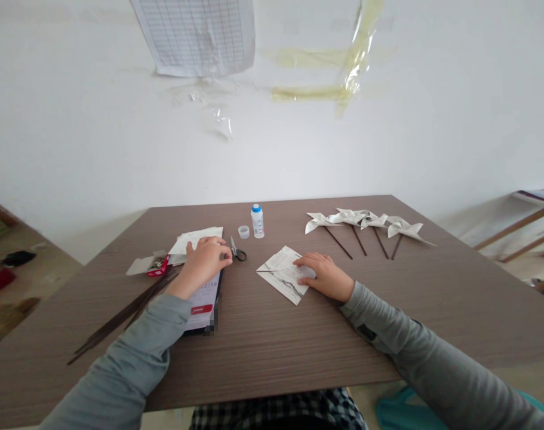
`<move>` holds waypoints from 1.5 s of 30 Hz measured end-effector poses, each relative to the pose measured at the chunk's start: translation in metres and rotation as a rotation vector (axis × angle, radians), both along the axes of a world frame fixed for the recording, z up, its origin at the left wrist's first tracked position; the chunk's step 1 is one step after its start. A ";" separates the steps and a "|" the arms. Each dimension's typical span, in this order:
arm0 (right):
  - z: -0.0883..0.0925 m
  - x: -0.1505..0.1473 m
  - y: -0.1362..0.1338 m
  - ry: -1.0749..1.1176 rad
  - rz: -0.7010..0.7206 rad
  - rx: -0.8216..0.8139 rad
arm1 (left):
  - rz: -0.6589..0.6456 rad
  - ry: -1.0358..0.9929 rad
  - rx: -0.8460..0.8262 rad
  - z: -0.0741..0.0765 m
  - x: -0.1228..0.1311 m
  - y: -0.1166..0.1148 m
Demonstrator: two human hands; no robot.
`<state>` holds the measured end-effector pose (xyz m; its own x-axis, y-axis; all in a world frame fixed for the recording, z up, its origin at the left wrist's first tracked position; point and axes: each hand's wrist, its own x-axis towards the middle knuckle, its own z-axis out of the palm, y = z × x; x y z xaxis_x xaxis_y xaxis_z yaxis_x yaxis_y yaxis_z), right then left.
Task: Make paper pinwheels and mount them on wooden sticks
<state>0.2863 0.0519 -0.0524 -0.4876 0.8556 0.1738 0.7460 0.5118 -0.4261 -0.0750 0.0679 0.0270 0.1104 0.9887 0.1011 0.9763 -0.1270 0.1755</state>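
My left hand (205, 261) is over the upper end of a dark-edged tablet or phone (204, 301) with a lit screen. Its curled fingertips close on one handle of a small pair of scissors (239, 255), whose blades point away from me. My right hand (326, 276) rests with fingers apart on a square of printed paper (280, 272), pressing its right side to the table. Creases run across this square, and part of it is hidden under my fingers. Behind my left hand lies a stack of paper sheets (182, 243).
A small white bottle with a blue cap (258, 221) stands beside a clear cup (243, 232). Several paper pinwheels (319, 221) on brown sticks lie at the back right. On the left are a red box of small pins (157, 264) and thin dark sticks (119, 316). A wall borders the table (263, 358).
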 end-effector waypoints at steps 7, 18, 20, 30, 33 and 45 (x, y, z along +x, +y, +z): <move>0.004 -0.002 -0.001 -0.015 -0.009 -0.020 | 0.047 0.013 -0.034 -0.007 -0.006 0.028; 0.003 -0.002 -0.003 0.002 -0.002 -0.007 | 0.077 0.026 -0.044 -0.006 -0.009 0.035; 0.002 -0.001 -0.002 0.006 0.002 -0.005 | 0.087 0.032 -0.050 -0.005 -0.008 0.036; 0.002 -0.002 0.000 -0.012 0.016 -0.002 | 0.069 0.079 -0.046 0.004 -0.001 0.026; 0.002 -0.003 0.001 -0.011 0.030 -0.003 | 0.017 0.089 -0.003 0.005 0.012 0.013; 0.002 -0.006 -0.006 -0.023 0.075 0.040 | -0.310 -0.034 -0.115 -0.029 0.093 -0.061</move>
<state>0.2806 0.0460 -0.0503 -0.5546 0.8088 0.1955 0.7141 0.5832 -0.3871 0.0177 0.0073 -0.0017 0.4060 0.9139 0.0000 0.8877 -0.3944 0.2376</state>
